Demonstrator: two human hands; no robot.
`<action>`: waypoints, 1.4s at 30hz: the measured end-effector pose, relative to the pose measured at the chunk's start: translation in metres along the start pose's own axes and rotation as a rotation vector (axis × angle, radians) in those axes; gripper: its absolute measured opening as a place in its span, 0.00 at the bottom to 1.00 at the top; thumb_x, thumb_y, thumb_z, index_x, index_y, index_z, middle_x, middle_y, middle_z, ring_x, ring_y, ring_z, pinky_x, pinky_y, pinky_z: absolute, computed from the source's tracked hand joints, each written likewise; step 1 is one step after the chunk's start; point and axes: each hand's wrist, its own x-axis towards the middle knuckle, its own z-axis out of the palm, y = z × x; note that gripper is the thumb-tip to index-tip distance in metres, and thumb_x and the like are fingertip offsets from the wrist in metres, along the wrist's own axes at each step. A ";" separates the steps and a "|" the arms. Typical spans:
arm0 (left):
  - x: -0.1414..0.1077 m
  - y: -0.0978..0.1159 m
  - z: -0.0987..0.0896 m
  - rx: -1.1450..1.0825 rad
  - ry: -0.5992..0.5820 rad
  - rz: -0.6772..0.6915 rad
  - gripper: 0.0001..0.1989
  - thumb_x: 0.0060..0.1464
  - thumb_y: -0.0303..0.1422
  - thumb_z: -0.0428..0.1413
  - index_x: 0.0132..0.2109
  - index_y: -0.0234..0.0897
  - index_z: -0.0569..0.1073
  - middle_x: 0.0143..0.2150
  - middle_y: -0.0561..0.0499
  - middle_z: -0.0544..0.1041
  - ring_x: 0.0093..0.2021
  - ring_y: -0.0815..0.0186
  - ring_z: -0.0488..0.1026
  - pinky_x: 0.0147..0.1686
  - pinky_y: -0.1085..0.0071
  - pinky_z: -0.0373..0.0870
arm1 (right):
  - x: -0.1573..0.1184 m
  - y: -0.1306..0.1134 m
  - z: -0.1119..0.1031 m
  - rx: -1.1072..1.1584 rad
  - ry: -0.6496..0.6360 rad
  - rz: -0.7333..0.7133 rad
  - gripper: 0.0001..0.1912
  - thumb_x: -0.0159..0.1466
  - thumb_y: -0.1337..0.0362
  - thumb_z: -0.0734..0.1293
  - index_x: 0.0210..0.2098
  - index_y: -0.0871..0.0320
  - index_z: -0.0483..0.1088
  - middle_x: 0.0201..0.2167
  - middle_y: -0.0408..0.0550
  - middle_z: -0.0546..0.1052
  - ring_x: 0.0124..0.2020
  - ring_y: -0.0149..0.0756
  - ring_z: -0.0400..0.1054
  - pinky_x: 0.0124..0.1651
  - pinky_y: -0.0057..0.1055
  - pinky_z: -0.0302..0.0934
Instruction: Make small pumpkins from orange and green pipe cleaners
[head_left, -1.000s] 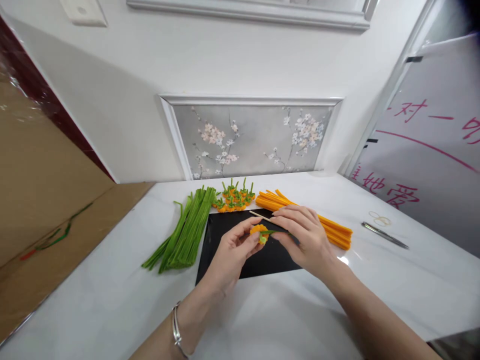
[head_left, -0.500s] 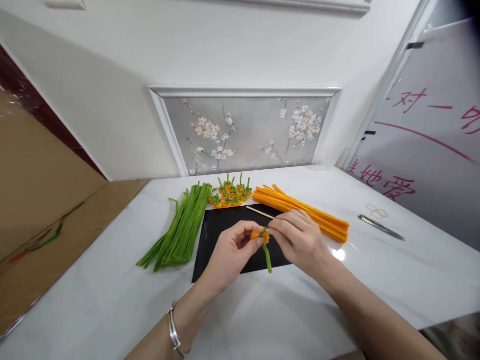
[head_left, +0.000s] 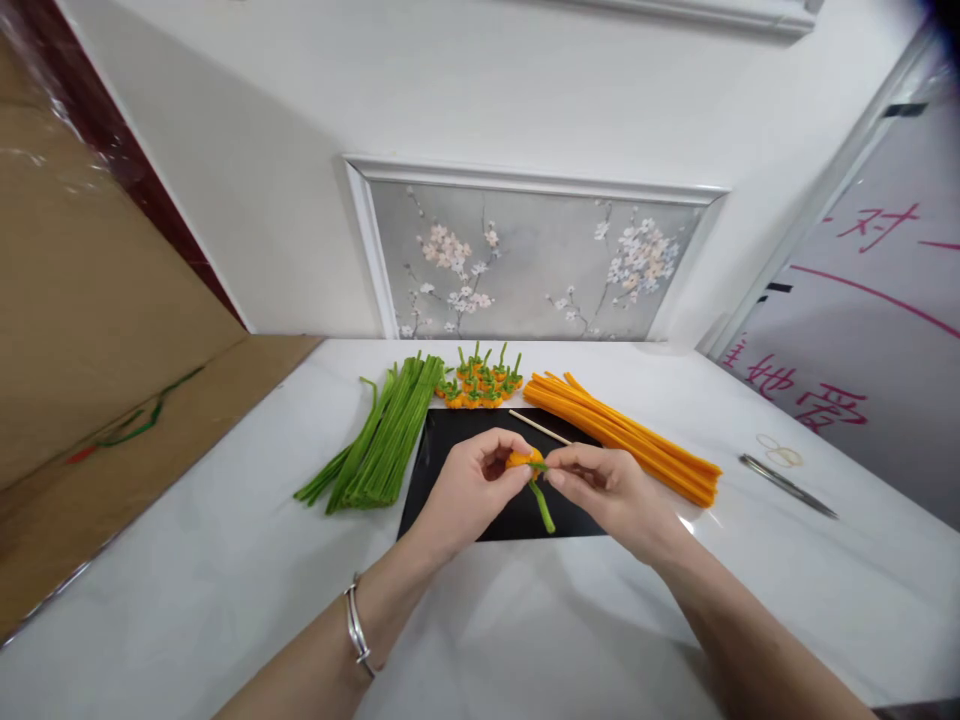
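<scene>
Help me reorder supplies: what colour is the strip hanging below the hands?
The strip is green, clearest in the head view.

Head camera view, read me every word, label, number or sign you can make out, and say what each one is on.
"对一": upper line, magenta handwriting on the whitish upright panel at right; the last stroke runs out of the picture.
"她爱": lower line, same panel; a mark before it is too unclear to read.
Nothing legible elsewhere, including the slim silver metal tool.

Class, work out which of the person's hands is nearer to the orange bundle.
Right. The right hand is just on the near side of the orange bundle; the left hand is farther off, to its left.
</scene>
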 end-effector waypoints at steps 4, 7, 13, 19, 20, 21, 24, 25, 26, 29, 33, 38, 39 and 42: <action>0.000 0.002 -0.002 -0.001 -0.092 -0.021 0.04 0.49 0.27 0.59 0.34 0.34 0.75 0.31 0.50 0.77 0.32 0.67 0.73 0.35 0.70 0.70 | 0.001 0.005 -0.003 0.031 -0.046 0.091 0.12 0.60 0.55 0.68 0.31 0.58 0.74 0.25 0.43 0.74 0.26 0.32 0.65 0.29 0.29 0.60; 0.000 0.001 -0.001 0.016 -0.115 -0.027 0.04 0.49 0.27 0.59 0.35 0.34 0.76 0.32 0.50 0.77 0.32 0.67 0.73 0.35 0.70 0.70 | 0.001 0.001 -0.001 0.214 -0.087 0.243 0.16 0.57 0.51 0.70 0.31 0.59 0.72 0.19 0.39 0.70 0.19 0.28 0.63 0.23 0.27 0.60; -0.001 -0.003 0.003 0.022 -0.149 -0.058 0.07 0.50 0.27 0.57 0.38 0.33 0.77 0.32 0.50 0.77 0.32 0.67 0.73 0.34 0.71 0.69 | 0.003 -0.004 0.003 0.538 -0.080 0.428 0.20 0.50 0.52 0.76 0.30 0.61 0.71 0.21 0.43 0.77 0.22 0.28 0.72 0.29 0.25 0.69; -0.003 -0.001 0.005 -0.031 -0.128 -0.094 0.09 0.48 0.26 0.58 0.39 0.33 0.77 0.34 0.49 0.79 0.34 0.65 0.75 0.37 0.69 0.70 | 0.003 0.000 0.005 0.529 -0.016 0.377 0.20 0.49 0.54 0.77 0.32 0.60 0.70 0.25 0.43 0.78 0.28 0.32 0.76 0.29 0.26 0.70; -0.003 0.000 0.004 -0.059 -0.121 -0.104 0.09 0.48 0.26 0.58 0.39 0.33 0.77 0.35 0.49 0.79 0.35 0.65 0.75 0.38 0.69 0.70 | 0.003 0.001 0.005 0.487 -0.013 0.350 0.19 0.50 0.54 0.77 0.32 0.60 0.70 0.25 0.43 0.78 0.27 0.32 0.75 0.28 0.25 0.70; -0.003 0.000 0.004 -0.089 -0.112 -0.114 0.08 0.48 0.26 0.58 0.38 0.33 0.77 0.35 0.49 0.79 0.35 0.65 0.75 0.38 0.69 0.70 | 0.003 0.002 0.006 0.444 -0.010 0.323 0.19 0.50 0.54 0.77 0.32 0.60 0.71 0.25 0.43 0.77 0.26 0.31 0.75 0.27 0.25 0.69; -0.002 0.002 0.003 -0.148 -0.075 -0.132 0.06 0.48 0.26 0.59 0.36 0.33 0.77 0.34 0.49 0.78 0.34 0.67 0.74 0.39 0.70 0.69 | 0.002 0.003 0.006 0.366 -0.009 0.277 0.18 0.51 0.54 0.76 0.32 0.59 0.70 0.22 0.41 0.76 0.24 0.29 0.73 0.25 0.23 0.66; -0.002 0.003 0.003 -0.153 -0.066 -0.131 0.06 0.49 0.26 0.59 0.36 0.33 0.77 0.34 0.50 0.78 0.34 0.67 0.74 0.39 0.70 0.69 | 0.002 0.003 0.006 0.366 -0.014 0.276 0.18 0.51 0.54 0.76 0.32 0.59 0.70 0.21 0.40 0.75 0.23 0.29 0.72 0.25 0.23 0.66; -0.002 0.003 0.003 -0.149 -0.062 -0.127 0.05 0.49 0.27 0.59 0.36 0.33 0.76 0.34 0.50 0.78 0.34 0.67 0.74 0.39 0.70 0.69 | 0.002 0.002 0.005 0.373 -0.021 0.282 0.19 0.50 0.54 0.76 0.32 0.59 0.70 0.21 0.40 0.75 0.23 0.29 0.72 0.25 0.23 0.66; -0.002 0.002 0.004 -0.109 -0.080 -0.098 0.05 0.49 0.27 0.58 0.36 0.33 0.76 0.34 0.49 0.78 0.35 0.66 0.74 0.39 0.69 0.69 | 0.001 0.001 0.002 0.374 -0.045 0.318 0.20 0.52 0.50 0.75 0.32 0.60 0.71 0.22 0.42 0.77 0.24 0.29 0.72 0.28 0.25 0.68; -0.002 -0.001 0.006 -0.038 -0.057 -0.063 0.07 0.49 0.27 0.57 0.38 0.32 0.76 0.34 0.48 0.78 0.35 0.65 0.74 0.38 0.70 0.70 | 0.002 0.000 -0.002 0.359 -0.108 0.378 0.21 0.52 0.48 0.74 0.31 0.61 0.75 0.22 0.44 0.76 0.25 0.29 0.71 0.30 0.25 0.67; -0.003 -0.001 0.008 0.021 -0.073 -0.030 0.07 0.50 0.26 0.56 0.37 0.32 0.76 0.35 0.48 0.78 0.35 0.65 0.74 0.37 0.70 0.70 | 0.002 0.001 0.000 0.343 -0.065 0.301 0.17 0.50 0.51 0.76 0.27 0.61 0.76 0.21 0.42 0.71 0.22 0.25 0.62 0.25 0.24 0.61; -0.003 0.001 0.008 0.014 -0.080 -0.034 0.07 0.50 0.26 0.56 0.37 0.32 0.77 0.35 0.48 0.78 0.34 0.66 0.74 0.37 0.71 0.70 | 0.002 0.001 0.001 0.346 -0.044 0.257 0.16 0.51 0.52 0.75 0.26 0.61 0.77 0.22 0.42 0.71 0.22 0.24 0.60 0.24 0.23 0.58; -0.005 0.005 0.008 -0.064 -0.087 -0.059 0.07 0.49 0.26 0.58 0.38 0.32 0.77 0.34 0.49 0.79 0.34 0.67 0.74 0.37 0.71 0.70 | 0.001 0.001 0.005 0.368 0.023 0.169 0.13 0.52 0.55 0.75 0.24 0.59 0.77 0.23 0.41 0.68 0.22 0.24 0.56 0.22 0.24 0.53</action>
